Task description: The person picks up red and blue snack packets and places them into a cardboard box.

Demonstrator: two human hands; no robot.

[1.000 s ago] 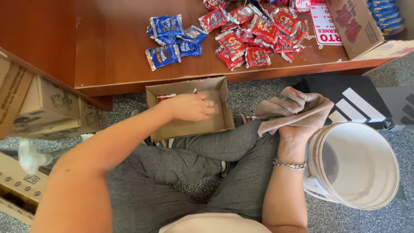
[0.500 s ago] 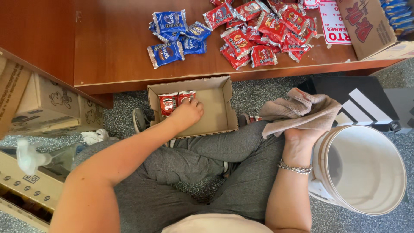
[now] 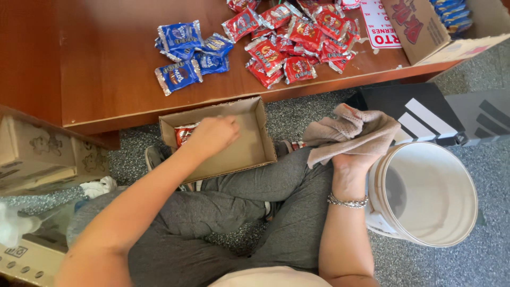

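Cardboard tray (image 3: 249,139), shallow and brown, holds a crinkly red foil packet (image 3: 184,133); left hand (image 3: 215,134) reaches inside, fingers curled together over it. Right hand (image 3: 355,166) fingers clamp a soft beige cloth (image 3: 350,132) beside a smooth white bucket (image 3: 433,194)

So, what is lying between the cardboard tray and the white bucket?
In the head view, between the cardboard tray and the white bucket lie the person's grey-trousered leg and the right hand, which holds a beige cloth.
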